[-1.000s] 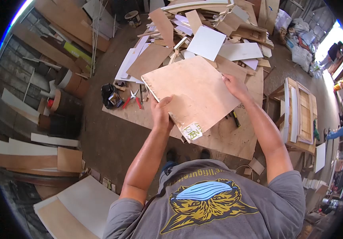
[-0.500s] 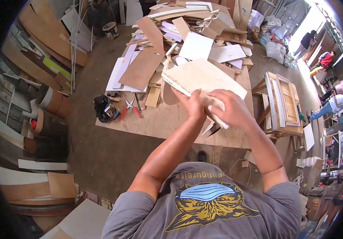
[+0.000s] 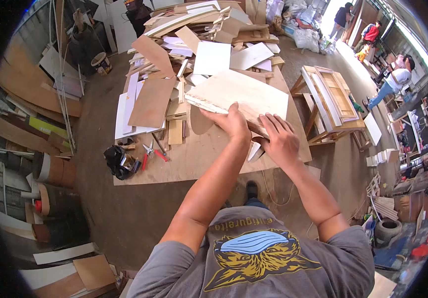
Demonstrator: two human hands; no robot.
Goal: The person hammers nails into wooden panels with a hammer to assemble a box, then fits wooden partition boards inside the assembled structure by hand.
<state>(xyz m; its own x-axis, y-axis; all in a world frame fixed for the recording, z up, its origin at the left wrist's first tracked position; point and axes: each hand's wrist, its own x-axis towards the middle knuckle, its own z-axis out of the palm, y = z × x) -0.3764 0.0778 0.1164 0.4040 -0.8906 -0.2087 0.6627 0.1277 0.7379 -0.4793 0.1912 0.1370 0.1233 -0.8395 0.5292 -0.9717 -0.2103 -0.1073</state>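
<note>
A pale wooden board (image 3: 246, 94) with a rough, splintered left edge is held over the worktable (image 3: 214, 156). My left hand (image 3: 235, 123) grips its near edge, thumb on top and the other fingers mostly hidden beneath. At the board's near right edge, my right hand (image 3: 279, 141) has its fingers over the edge and its thumb lower down. Left of my hands, pliers with red handles (image 3: 146, 156) lie on the table beside a black plastic bag (image 3: 116, 163). Behind the board sits a brown panel (image 3: 150, 102).
A heap of wood offcuts (image 3: 213, 57) covers the table's far part. To the right stands a wooden frame bench (image 3: 330, 99). Sheets and curved panels (image 3: 30, 89) lean along the left wall. Several people are at the far right, one in blue jeans (image 3: 385, 90).
The camera view has shifted, so the table sits further left. The board has flattened slightly. My right hand's fingers have straightened and moved onto the board's near edge.
</note>
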